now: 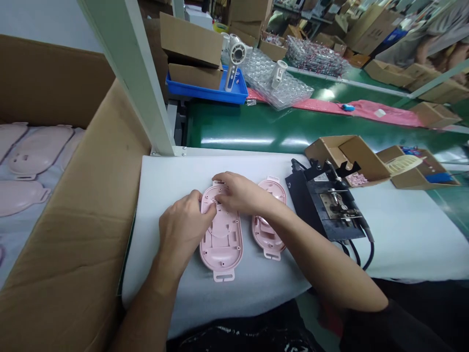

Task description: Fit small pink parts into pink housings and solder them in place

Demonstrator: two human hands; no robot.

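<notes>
A pink plastic shell (pixel 222 249) lies open side up on the white work surface, its ribs, screw posts and slotted end tab showing. My left hand (pixel 185 227) grips its upper left edge, the thumb reaching inside. From the right, my right hand (pixel 240 193) is closed over the upper end, with fingers at the rim and thumb inside the shell. Whether a small part sits under those fingertips is hidden. Beside it, partly behind my right forearm, rests a second pink shell (pixel 269 242), also showing its inner side.
A black metal device (pixel 326 200) with cables stands right of the shells. Behind it are a carton of small pink parts (pixel 344 151) and another carton (pixel 421 176). A large cardboard box (pixel 84 195) holding pink shells flanks the left. A green conveyor (pixel 249 127) runs behind.
</notes>
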